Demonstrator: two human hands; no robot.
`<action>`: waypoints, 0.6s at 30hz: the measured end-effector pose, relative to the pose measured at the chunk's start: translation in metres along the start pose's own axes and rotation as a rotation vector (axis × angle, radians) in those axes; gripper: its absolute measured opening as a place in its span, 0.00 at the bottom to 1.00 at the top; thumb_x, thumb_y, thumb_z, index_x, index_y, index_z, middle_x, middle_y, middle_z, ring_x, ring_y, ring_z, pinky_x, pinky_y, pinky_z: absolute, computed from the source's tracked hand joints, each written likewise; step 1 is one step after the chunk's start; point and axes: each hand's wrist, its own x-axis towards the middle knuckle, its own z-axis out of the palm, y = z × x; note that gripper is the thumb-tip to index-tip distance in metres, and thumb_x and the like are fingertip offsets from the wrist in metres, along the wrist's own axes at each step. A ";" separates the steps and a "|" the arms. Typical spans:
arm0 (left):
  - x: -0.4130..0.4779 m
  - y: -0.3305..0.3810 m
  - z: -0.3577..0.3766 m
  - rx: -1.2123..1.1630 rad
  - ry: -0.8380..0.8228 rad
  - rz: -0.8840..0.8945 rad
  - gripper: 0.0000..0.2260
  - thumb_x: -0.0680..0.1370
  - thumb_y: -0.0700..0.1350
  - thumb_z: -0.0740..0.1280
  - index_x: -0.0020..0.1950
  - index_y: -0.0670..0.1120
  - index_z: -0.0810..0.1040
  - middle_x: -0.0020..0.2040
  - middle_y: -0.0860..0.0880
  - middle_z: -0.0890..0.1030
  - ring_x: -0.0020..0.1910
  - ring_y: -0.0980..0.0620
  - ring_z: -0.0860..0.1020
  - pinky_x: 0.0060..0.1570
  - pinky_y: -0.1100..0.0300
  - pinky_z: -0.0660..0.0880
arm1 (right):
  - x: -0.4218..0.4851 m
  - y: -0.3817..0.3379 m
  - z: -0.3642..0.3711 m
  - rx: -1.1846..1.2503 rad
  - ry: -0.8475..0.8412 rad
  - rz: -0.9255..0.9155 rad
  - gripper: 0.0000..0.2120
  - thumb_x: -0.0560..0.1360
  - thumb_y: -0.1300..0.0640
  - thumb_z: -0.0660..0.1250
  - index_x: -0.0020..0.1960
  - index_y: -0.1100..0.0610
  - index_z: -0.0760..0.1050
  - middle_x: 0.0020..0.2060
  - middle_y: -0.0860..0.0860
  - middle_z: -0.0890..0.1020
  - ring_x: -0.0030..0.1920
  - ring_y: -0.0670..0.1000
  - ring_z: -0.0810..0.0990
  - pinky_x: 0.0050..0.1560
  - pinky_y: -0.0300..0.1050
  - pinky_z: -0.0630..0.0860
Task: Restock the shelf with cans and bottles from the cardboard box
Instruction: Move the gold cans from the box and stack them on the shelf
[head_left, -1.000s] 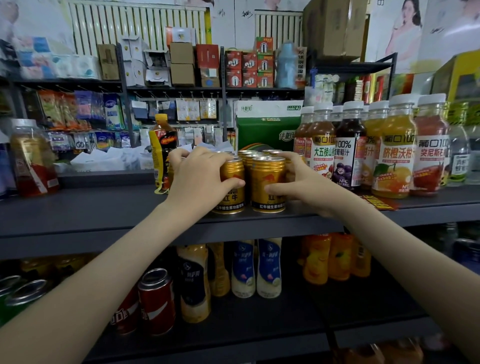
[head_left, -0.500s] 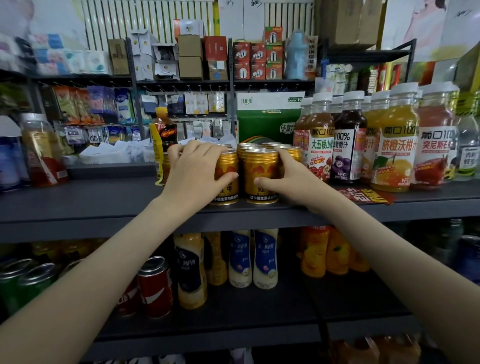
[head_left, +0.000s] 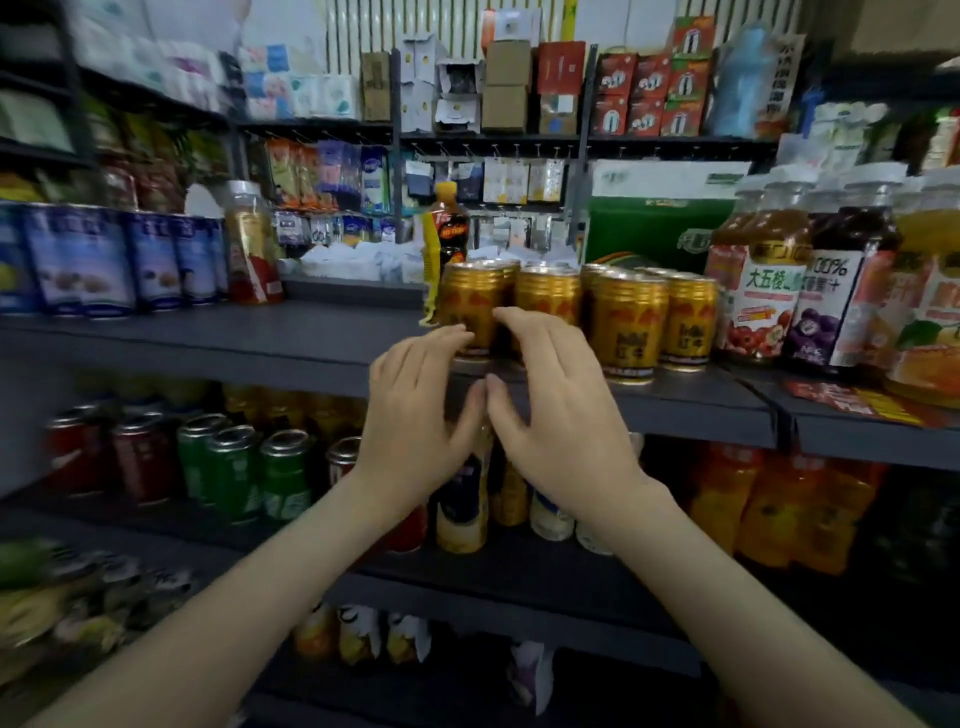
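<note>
The left forearm (head_left: 249, 587) rises from the lower left corner and the right forearm (head_left: 727, 587) from the lower right, both bare and converging toward the middle; the left hand (head_left: 415, 421) shows its back to the camera, fingers loosely extended, slightly spread, tips pointing up and to the right; the right hand (head_left: 563, 410) is just beside it, back also toward the camera, fingers gently bent and angled up and to the left; the left thumb (head_left: 467, 421) and right thumb (head_left: 501, 410) lie side by side, whether touching cannot be told; neither hand grips anything; both wrists run straight with the forearms
</note>
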 end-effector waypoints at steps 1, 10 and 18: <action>-0.011 -0.006 -0.013 -0.007 -0.012 -0.014 0.17 0.77 0.49 0.61 0.62 0.41 0.75 0.58 0.45 0.79 0.58 0.49 0.73 0.58 0.57 0.66 | -0.003 -0.013 0.010 0.031 -0.020 -0.028 0.20 0.75 0.60 0.65 0.67 0.61 0.70 0.60 0.55 0.76 0.62 0.52 0.72 0.63 0.44 0.69; -0.171 -0.122 -0.165 0.188 -0.369 -0.309 0.16 0.76 0.49 0.61 0.60 0.42 0.76 0.53 0.46 0.80 0.53 0.51 0.76 0.50 0.66 0.68 | -0.041 -0.163 0.157 0.285 -0.399 -0.189 0.16 0.75 0.62 0.64 0.63 0.61 0.73 0.54 0.54 0.78 0.56 0.54 0.76 0.56 0.47 0.75; -0.357 -0.220 -0.371 0.519 -0.593 -0.779 0.12 0.76 0.44 0.67 0.58 0.42 0.76 0.50 0.44 0.79 0.50 0.43 0.79 0.44 0.55 0.75 | -0.094 -0.361 0.316 0.546 -0.922 -0.228 0.22 0.81 0.59 0.58 0.74 0.52 0.62 0.68 0.47 0.68 0.63 0.49 0.71 0.49 0.33 0.63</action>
